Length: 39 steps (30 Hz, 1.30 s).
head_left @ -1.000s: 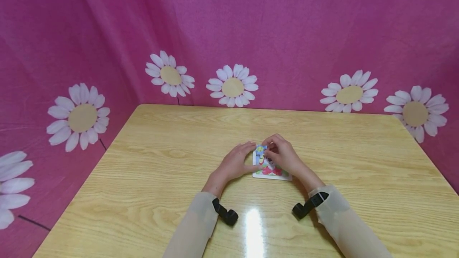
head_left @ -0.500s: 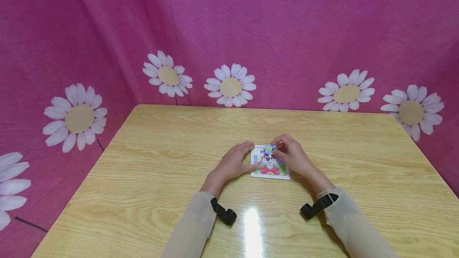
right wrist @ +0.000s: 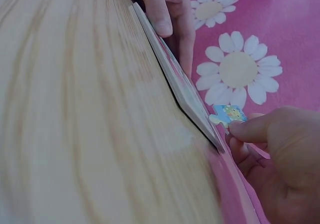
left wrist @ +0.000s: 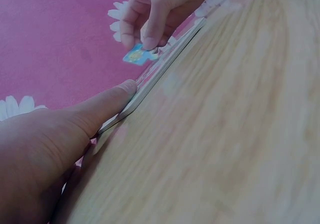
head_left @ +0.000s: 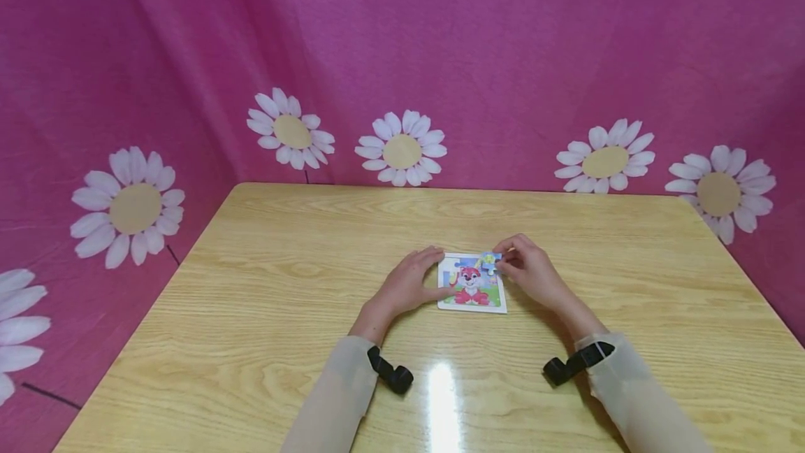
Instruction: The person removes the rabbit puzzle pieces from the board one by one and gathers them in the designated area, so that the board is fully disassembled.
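Observation:
A small tray puzzle (head_left: 470, 307) with a pink-and-white cartoon animal on it lies flat on the wooden table. My left hand (head_left: 405, 283) rests at its left side, fingers at the far left corner and thumb laid over the near-left rim. Between thumb and fingers my right hand (head_left: 532, 272) pinches a blue jigsaw piece (head_left: 490, 261) with a yellow, sun-like print. That piece is over the puzzle's far right corner, raised above the board in the left wrist view. White shows in the puzzle's upper left part.
The wooden table (head_left: 302, 264) spreads out on all sides of the puzzle. Pink cloth (head_left: 503, 54) with large white daisies hangs behind the table and along its left. Black straps with small cameras sit on both wrists.
The right hand has moved to the right with the pinched piece, from the puzzle's upper left to its far right corner, uncovering the animal's face. The left hand stays at the puzzle's left side.

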Each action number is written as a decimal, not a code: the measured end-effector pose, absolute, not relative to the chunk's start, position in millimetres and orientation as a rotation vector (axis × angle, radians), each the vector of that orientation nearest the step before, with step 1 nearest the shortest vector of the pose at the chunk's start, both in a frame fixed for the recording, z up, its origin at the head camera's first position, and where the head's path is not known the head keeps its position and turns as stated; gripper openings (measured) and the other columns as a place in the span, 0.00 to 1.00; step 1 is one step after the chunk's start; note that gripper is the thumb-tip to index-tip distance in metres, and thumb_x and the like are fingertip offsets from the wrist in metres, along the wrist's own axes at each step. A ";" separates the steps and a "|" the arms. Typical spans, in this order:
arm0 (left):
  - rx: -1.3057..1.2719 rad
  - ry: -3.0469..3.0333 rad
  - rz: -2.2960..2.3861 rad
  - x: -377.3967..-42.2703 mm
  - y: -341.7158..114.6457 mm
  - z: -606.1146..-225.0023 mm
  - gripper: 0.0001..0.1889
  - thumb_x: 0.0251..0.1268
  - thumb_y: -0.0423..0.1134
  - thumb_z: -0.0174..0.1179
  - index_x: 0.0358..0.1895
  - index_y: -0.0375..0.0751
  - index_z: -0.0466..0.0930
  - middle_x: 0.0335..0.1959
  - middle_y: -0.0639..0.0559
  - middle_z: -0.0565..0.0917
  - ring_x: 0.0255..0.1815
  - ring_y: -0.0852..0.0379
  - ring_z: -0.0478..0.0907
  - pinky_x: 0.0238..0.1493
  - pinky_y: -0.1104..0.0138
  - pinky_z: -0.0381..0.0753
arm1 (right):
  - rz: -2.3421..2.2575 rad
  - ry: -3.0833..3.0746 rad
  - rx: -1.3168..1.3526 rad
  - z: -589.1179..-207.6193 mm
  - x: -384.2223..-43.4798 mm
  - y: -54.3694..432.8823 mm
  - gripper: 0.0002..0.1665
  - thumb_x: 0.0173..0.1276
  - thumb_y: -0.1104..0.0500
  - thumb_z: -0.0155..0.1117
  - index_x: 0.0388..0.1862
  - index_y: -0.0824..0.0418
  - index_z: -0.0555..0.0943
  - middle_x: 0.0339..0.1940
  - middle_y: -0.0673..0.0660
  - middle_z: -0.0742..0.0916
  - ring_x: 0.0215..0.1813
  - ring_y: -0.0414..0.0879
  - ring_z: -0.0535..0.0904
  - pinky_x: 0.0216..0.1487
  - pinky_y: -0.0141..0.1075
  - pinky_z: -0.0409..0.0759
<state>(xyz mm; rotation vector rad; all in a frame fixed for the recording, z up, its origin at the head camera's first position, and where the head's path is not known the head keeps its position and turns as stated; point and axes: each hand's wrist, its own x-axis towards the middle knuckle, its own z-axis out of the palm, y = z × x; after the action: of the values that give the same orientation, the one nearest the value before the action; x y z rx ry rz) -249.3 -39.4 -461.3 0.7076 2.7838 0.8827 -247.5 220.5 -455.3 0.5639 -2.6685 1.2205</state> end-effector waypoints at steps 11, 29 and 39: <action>0.712 2.784 0.891 -248.6 -40.8 -461.4 0.41 0.59 0.61 0.64 0.73 0.48 0.65 0.76 0.53 0.64 0.80 0.54 0.55 0.81 0.59 0.53 | 1.195 -2.665 0.539 -458.1 -245.4 239.4 0.11 0.64 0.71 0.65 0.44 0.67 0.78 0.44 0.62 0.81 0.41 0.47 0.82 0.43 0.20 0.80; 0.705 2.776 0.902 -249.6 -41.4 -460.9 0.41 0.59 0.61 0.65 0.73 0.48 0.65 0.76 0.54 0.64 0.80 0.54 0.54 0.81 0.57 0.54 | 1.195 -2.663 0.514 -457.8 -241.2 267.8 0.09 0.65 0.71 0.64 0.44 0.69 0.77 0.43 0.63 0.80 0.40 0.38 0.80 0.42 0.17 0.78; 0.731 2.778 0.886 -248.2 -39.3 -460.4 0.41 0.59 0.61 0.65 0.73 0.47 0.65 0.76 0.53 0.65 0.80 0.55 0.54 0.82 0.60 0.51 | 1.207 -2.690 0.520 -459.7 -241.9 272.6 0.10 0.64 0.72 0.64 0.44 0.69 0.77 0.44 0.63 0.80 0.40 0.25 0.75 0.43 0.16 0.77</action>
<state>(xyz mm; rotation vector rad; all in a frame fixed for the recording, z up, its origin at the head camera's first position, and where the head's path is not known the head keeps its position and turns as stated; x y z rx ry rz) -248.2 -39.3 -460.4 0.7308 2.7779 0.8861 -241.9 272.6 -459.7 0.5200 -2.6895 1.2066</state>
